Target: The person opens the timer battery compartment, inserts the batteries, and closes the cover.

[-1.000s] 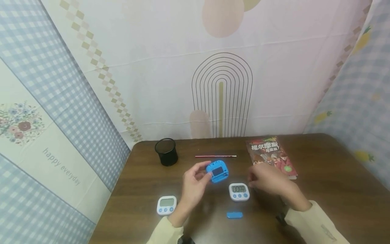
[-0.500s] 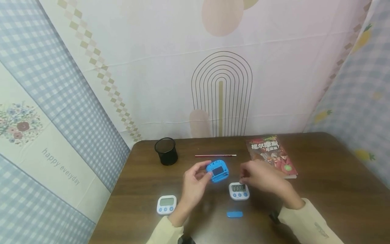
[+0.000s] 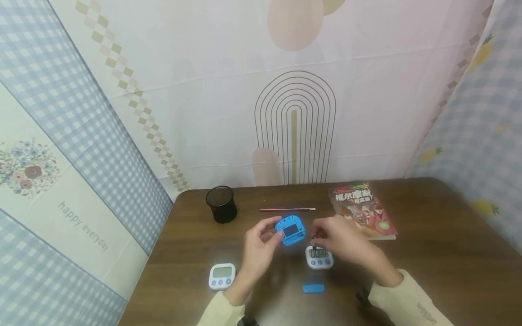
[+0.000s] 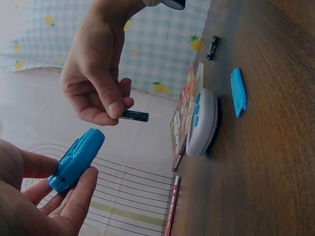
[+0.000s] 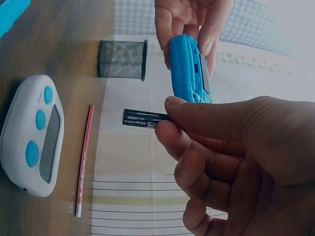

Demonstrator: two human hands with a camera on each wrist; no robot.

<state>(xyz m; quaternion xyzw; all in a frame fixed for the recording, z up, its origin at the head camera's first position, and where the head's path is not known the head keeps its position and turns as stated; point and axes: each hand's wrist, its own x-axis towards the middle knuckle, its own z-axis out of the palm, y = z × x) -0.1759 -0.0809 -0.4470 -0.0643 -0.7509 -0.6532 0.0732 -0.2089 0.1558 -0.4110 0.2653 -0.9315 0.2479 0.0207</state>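
Observation:
My left hand (image 3: 258,248) holds a blue digital timer (image 3: 290,230) above the table, its back turned up and its battery slot uncovered. Between thumb and fingertips, my right hand (image 3: 343,237) pinches a small dark battery (image 5: 142,118), level and a short way from the timer. Below the right hand, a white timer (image 3: 319,261) with blue buttons lies face up, its display showing digits. The loose blue battery cover (image 3: 313,288) rests nearer the front. A second battery (image 4: 212,47) lies on the tabletop in the left wrist view.
Another white timer (image 3: 222,276) with a blank display sits by the left forearm. Farther back are a black mesh pen holder (image 3: 223,209), a red pencil (image 3: 287,209) and a comic-style book (image 3: 369,213). Cloth hangings (image 3: 204,113) surround the brown table (image 3: 428,226).
My right hand has moved left with the battery, from beside the book to over the white timer's top edge, closer to the blue timer. The left hand has stayed nearly still.

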